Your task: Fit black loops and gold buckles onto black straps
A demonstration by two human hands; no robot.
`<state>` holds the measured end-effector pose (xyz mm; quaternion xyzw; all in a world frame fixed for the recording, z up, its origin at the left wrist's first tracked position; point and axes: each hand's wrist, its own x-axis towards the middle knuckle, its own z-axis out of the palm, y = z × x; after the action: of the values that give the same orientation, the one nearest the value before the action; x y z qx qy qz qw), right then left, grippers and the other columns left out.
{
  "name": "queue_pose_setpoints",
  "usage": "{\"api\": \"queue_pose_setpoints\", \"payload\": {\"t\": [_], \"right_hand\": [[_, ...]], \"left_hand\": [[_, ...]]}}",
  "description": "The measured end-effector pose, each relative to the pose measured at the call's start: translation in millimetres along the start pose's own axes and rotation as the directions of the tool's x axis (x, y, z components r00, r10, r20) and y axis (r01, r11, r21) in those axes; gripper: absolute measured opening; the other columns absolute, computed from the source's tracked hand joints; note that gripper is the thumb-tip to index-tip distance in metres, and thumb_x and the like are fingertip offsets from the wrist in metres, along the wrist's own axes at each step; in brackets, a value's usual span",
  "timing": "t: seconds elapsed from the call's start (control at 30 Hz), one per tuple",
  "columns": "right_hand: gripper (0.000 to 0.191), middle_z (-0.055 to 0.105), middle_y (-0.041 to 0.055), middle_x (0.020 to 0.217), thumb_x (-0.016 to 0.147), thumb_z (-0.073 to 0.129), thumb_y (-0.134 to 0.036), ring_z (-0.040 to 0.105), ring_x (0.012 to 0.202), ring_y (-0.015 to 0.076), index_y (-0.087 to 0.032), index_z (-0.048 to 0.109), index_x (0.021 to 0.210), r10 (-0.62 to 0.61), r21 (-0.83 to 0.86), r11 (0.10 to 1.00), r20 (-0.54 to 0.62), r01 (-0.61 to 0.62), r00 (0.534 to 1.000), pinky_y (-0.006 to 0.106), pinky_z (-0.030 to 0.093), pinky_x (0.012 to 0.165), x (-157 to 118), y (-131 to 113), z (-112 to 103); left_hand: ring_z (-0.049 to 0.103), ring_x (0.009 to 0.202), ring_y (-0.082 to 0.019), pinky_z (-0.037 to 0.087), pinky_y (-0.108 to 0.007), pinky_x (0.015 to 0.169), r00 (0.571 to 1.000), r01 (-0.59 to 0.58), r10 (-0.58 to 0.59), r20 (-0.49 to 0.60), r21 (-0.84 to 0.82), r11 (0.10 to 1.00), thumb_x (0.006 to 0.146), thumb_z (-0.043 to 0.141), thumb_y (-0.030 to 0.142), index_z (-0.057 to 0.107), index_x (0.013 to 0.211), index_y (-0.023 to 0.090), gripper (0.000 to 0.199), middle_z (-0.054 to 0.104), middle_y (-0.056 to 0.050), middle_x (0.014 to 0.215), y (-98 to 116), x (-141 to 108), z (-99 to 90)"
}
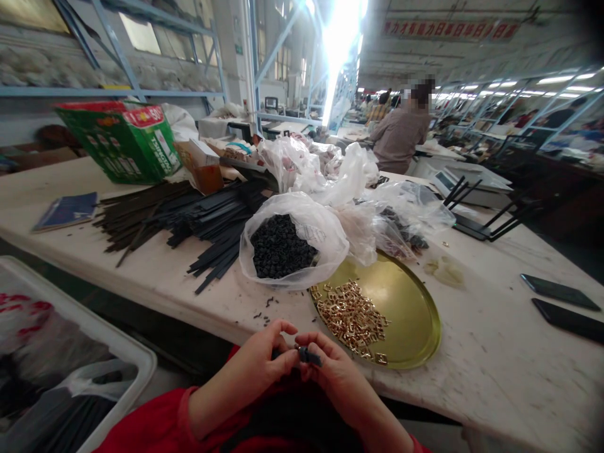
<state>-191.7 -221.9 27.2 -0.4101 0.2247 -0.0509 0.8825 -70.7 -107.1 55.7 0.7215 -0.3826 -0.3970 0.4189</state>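
Note:
Close to my body, at the table's front edge, my left hand (274, 355) and my right hand (326, 360) meet with their fingers pinched together. Between them is a short dark strap (309, 357), gripped by both; part of it is hidden behind the fingers. A small piece sits where the fingertips meet, too covered to make out. Just right of my hands lies a round gold tray (415, 314) with a heap of small gold buckles (352, 318) on its left side. Beyond my hands stands an open white plastic bag (325, 220) full of small black loops (282, 246).
Bundles of dark strips (214, 220), a blue notebook (66, 211) and a green box (117, 141) occupy the left side. Two phones (561, 291) lie at right near a black router (472, 226). A white bin (136, 365) stands lower left; a co-worker (401, 132) sits beyond.

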Motion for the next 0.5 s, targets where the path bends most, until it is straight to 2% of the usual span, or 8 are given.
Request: {"api": "queue_pose_setpoints", "payload": {"t": [0.17, 0.27, 0.4, 0.5], "right_hand": [[0.028, 0.055, -0.0032, 0.06, 0.068, 0.074, -0.034, 0.047, 0.053, 0.0057, -0.015, 0.054, 0.074, 0.099, 0.08, 0.991, 0.11, -0.108, 0.989, 0.017, 0.035, 0.052, -6.0, 10.5, -1.5], [0.031, 0.053, -0.0037, 0.058, 0.066, 0.075, -0.032, 0.045, 0.053, 0.0056, -0.015, 0.049, 0.069, 0.091, 0.076, 0.992, 0.126, -0.101, 0.988, 0.017, 0.033, 0.052, -11.0, 13.1, -0.8], [0.034, 0.051, -0.0044, 0.059, 0.07, 0.071, -0.037, 0.044, 0.057, 0.0061, -0.016, 0.044, 0.065, -0.012, -0.004, 1.0, 0.044, 0.013, 0.999, 0.017, 0.034, 0.056, -12.7, 14.5, 1.6], [0.039, 0.049, -0.0055, 0.057, 0.07, 0.067, -0.045, 0.044, 0.053, 0.0071, -0.018, 0.04, 0.064, -0.124, -0.164, 0.981, -0.101, 0.107, 0.987, 0.019, 0.035, 0.053, -8.2, 18.5, 2.5]], "left_hand": [[0.054, 0.065, -0.018, 0.036, -0.026, 0.058, 0.992, 0.094, -0.063, -0.108, 0.304, 0.948, 0.076, 0.058, 0.042, 0.05, 0.105, 0.016, 0.04, 0.059, 0.0, 0.072, 6.8, -9.9, -0.2], [0.056, 0.074, -0.021, 0.037, -0.027, 0.062, 0.99, 0.106, -0.065, -0.125, 0.353, 0.93, 0.075, 0.058, 0.04, 0.056, 0.091, 0.016, 0.029, 0.063, -0.004, 0.079, 8.5, -15.6, 1.4], [0.058, 0.078, -0.019, 0.041, -0.026, 0.069, 0.999, 0.043, -0.04, -0.018, 0.179, 0.983, 0.075, 0.054, 0.027, 0.061, 0.083, 0.017, 0.015, 0.065, -0.003, 0.083, 11.2, -21.5, 0.5], [0.058, 0.073, -0.016, 0.043, -0.025, 0.065, 0.995, 0.064, -0.061, 0.084, -0.031, 0.997, 0.074, 0.048, 0.02, 0.062, 0.091, 0.015, 0.022, 0.065, -0.002, 0.083, 12.5, -22.7, 0.8]]}}
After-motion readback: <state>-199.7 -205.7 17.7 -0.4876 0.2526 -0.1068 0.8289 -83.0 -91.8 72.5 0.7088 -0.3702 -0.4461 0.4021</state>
